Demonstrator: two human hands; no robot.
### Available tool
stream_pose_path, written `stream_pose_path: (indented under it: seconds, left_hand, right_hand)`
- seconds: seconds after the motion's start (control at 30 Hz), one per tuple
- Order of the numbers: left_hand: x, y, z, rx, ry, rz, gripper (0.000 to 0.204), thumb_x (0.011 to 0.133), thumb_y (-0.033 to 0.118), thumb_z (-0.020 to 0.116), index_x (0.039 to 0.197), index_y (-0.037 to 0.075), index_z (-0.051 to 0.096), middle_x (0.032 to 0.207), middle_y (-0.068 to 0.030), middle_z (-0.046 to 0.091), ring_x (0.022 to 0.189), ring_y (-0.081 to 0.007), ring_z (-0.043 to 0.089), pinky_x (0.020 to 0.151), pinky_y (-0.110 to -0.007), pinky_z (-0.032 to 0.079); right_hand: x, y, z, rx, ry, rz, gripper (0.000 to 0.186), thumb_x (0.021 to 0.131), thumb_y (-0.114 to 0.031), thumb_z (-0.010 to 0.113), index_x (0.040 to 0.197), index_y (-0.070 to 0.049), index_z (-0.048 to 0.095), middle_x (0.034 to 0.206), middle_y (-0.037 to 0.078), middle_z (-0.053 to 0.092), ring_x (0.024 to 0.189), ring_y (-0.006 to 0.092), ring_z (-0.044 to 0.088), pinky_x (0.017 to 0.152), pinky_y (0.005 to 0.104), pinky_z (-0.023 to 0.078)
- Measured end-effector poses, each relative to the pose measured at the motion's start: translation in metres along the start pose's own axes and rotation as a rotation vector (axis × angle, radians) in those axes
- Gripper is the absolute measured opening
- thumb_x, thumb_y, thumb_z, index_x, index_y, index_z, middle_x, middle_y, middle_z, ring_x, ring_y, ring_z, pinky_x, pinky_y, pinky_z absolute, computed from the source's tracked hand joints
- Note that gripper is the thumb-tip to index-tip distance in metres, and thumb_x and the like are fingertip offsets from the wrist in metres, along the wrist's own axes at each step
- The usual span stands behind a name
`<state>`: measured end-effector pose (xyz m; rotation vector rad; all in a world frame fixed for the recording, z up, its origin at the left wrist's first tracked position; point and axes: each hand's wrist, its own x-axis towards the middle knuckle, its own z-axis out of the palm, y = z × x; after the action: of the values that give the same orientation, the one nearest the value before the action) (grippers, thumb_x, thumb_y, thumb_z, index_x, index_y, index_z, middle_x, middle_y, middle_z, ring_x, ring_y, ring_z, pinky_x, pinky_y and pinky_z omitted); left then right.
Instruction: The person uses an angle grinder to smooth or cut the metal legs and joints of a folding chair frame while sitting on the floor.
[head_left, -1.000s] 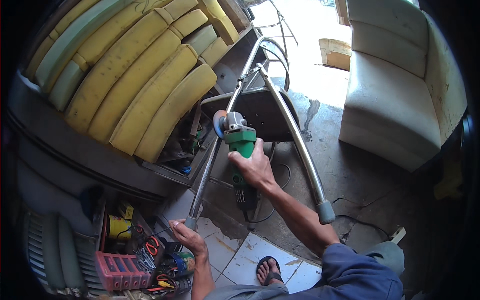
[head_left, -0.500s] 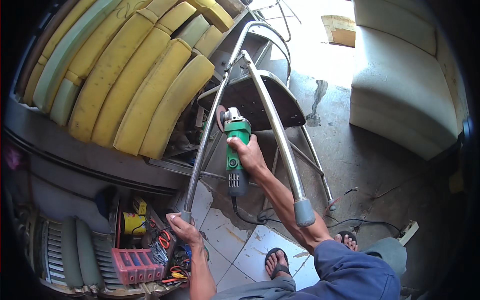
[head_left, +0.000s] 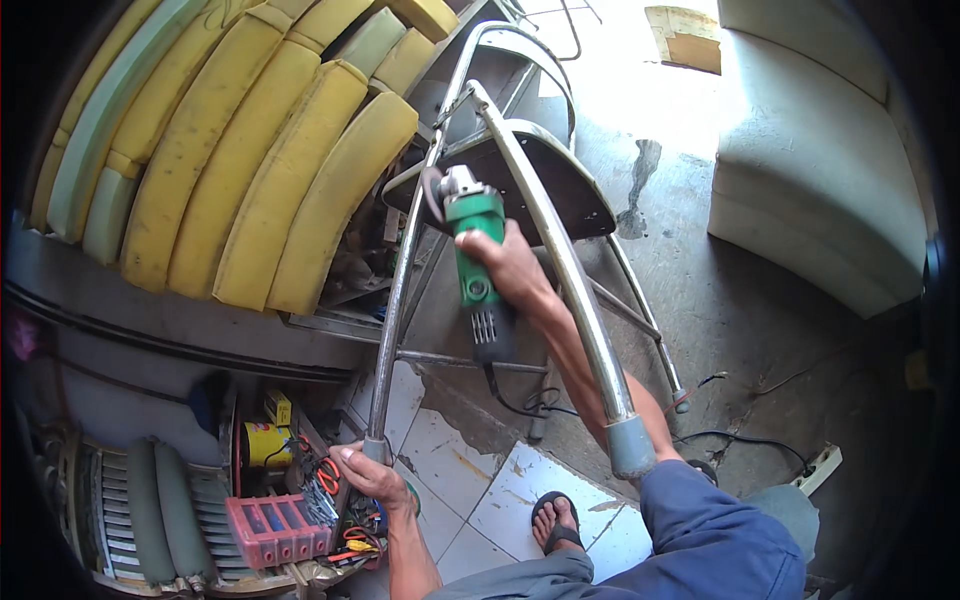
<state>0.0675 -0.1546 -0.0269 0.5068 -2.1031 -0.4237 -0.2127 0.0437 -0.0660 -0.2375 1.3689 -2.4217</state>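
My right hand (head_left: 508, 268) is wrapped round a green and black angle grinder (head_left: 477, 245). The grinder's disc (head_left: 433, 195) is up against, or very close to, the left metal tube of a folding chair (head_left: 401, 300); I cannot tell if they touch. My left hand (head_left: 372, 474) grips the grey-capped lower end of that same tube. A second shiny tube (head_left: 560, 262) of the chair passes in front of my right forearm and ends in a grey rubber cap (head_left: 630, 447). Behind the grinder is the chair's dark seat panel (head_left: 520, 185), dotted with small holes.
Yellow foam cushions (head_left: 235, 170) are stacked at the upper left. A pink compartment box (head_left: 278, 530), scissors (head_left: 327, 476) and loose tools crowd the lower left. A pale upholstered seat (head_left: 800, 170) stands right. Cables lead to a power strip (head_left: 818, 470) on the floor.
The grinder has moved up the left tube and tilted, its body swinging right. The chair has shifted slightly, with its right capped leg lower and further right. My left hand still holds the tube end.
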Motion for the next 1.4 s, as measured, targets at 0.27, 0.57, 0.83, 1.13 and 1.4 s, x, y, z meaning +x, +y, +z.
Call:
stream_pose_path:
  seconds: [0.27, 0.57, 0.83, 1.13, 1.4]
  left_hand:
    - [-0.009, 0.022, -0.004, 0.017, -0.046, -0.059, 0.037, 0.113, 0.027, 0.031, 0.088, 0.003, 0.042, 0.083, -0.0064, 0.043, 0.074, -0.0172, 0.041, 0.066, -0.032, 0.041]
    - [-0.001, 0.034, 0.003, -0.014, -0.023, -0.014, 0.033, 0.111, 0.023, 0.031, 0.086, 0.003, 0.04, 0.083, -0.0067, 0.04, 0.075, -0.0168, 0.039, 0.067, -0.034, 0.038]
    - [-0.009, 0.046, -0.006, -0.031, -0.131, -0.192, 0.032, 0.112, 0.023, 0.033, 0.087, 0.004, 0.041, 0.082, -0.005, 0.04, 0.075, -0.016, 0.039, 0.068, -0.034, 0.038]
    - [-0.003, 0.038, -0.004, -0.094, -0.077, -0.138, 0.031, 0.112, 0.023, 0.033, 0.088, 0.006, 0.041, 0.08, -0.002, 0.04, 0.071, -0.012, 0.037, 0.062, -0.03, 0.035]
    - [-0.007, 0.038, -0.007, -0.088, -0.152, -0.137, 0.03, 0.112, 0.022, 0.033, 0.089, 0.005, 0.042, 0.078, -0.0035, 0.041, 0.063, -0.0133, 0.041, 0.056, -0.031, 0.037]
  right_hand:
    - [0.002, 0.024, 0.001, -0.144, 0.064, 0.014, 0.061, 0.087, -0.041, 0.075, 0.119, 0.004, 0.049, 0.101, 0.013, 0.061, 0.084, 0.0168, 0.063, 0.074, 0.0325, 0.056]
    - [-0.07, 0.043, 0.005, -0.132, -0.034, 0.027, 0.078, 0.084, -0.048, 0.073, 0.133, 0.006, 0.043, 0.103, 0.026, 0.069, 0.098, 0.0364, 0.072, 0.09, 0.0447, 0.056]
    - [-0.076, 0.02, 0.009, -0.166, 0.008, 0.088, 0.078, 0.083, -0.054, 0.072, 0.126, 0.005, 0.044, 0.104, 0.03, 0.07, 0.097, 0.0389, 0.074, 0.087, 0.044, 0.057]
    - [-0.134, 0.049, 0.022, -0.142, -0.121, 0.089, 0.081, 0.082, -0.051, 0.074, 0.135, 0.004, 0.046, 0.115, 0.028, 0.067, 0.11, 0.0362, 0.069, 0.1, 0.0428, 0.051]
    - [-0.009, 0.051, -0.005, 0.223, -0.037, 0.084, 0.063, 0.089, -0.045, 0.071, 0.124, 0.001, 0.047, 0.095, 0.012, 0.058, 0.073, 0.02, 0.065, 0.066, 0.0364, 0.059]
